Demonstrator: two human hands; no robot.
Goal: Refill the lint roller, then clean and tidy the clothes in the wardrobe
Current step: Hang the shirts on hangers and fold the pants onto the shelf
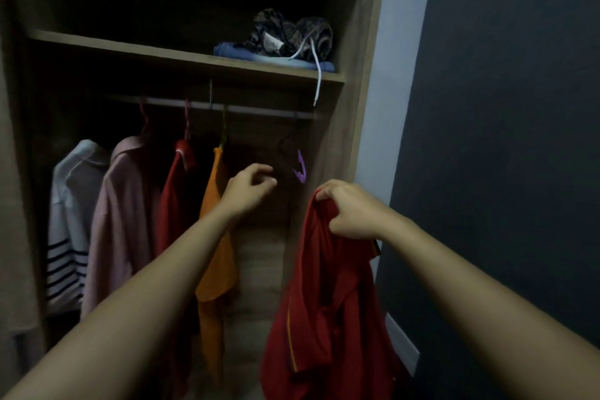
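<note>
So your right hand [352, 209] has the red shirt [328, 312] bunched in its grip beside the wardrobe, left hand [248, 188] half-curled, empty, reaching for the purple hanger [300, 169]. Tug carelessly and it'll probably slip off the rail [227, 106].

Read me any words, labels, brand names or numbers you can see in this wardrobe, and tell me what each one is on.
No text here can be read.
White tag on the patterned garment on the shelf: too blurred to read.
White neck label inside the hanging red shirt: too small to read.
</note>
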